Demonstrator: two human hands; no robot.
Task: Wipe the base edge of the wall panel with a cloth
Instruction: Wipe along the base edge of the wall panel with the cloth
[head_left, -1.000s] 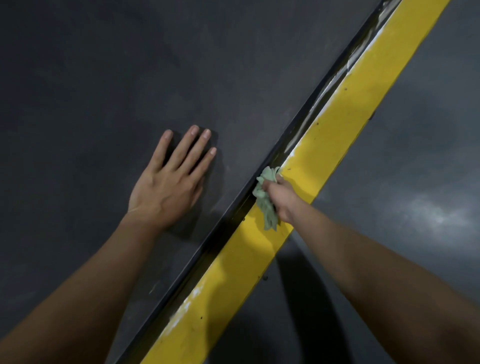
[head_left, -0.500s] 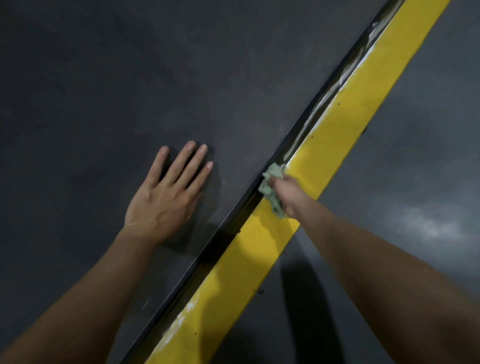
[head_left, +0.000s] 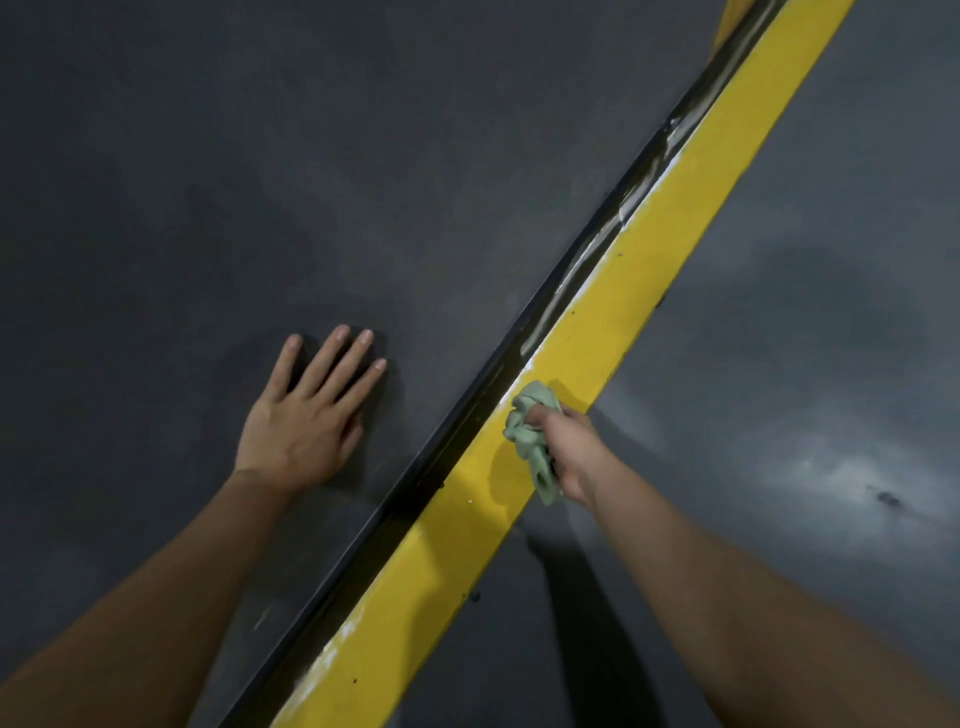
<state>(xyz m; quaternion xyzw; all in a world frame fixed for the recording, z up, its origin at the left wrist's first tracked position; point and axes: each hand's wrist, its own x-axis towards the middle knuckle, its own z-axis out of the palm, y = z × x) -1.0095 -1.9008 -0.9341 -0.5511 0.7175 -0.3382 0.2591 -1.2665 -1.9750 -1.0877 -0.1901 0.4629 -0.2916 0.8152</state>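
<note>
A dark grey wall panel (head_left: 311, 182) fills the left and top of the head view. Its black base edge (head_left: 467, 410) runs diagonally from lower left to upper right. My right hand (head_left: 571, 447) grips a bunched pale green cloth (head_left: 532, 436) and holds it on the yellow floor stripe (head_left: 613, 322), just right of the base edge. My left hand (head_left: 306, 415) rests flat on the panel with fingers spread and straight.
Dark glossy floor (head_left: 805, 415) lies right of the yellow stripe, with a small dark speck (head_left: 885, 498) on it. White scuffs mark the seam between stripe and base edge further up (head_left: 639, 208) and near the bottom (head_left: 327, 660).
The cloth and my right hand have come away from the base edge, lower and onto the yellow stripe. My left hand has stayed flat on the panel.
</note>
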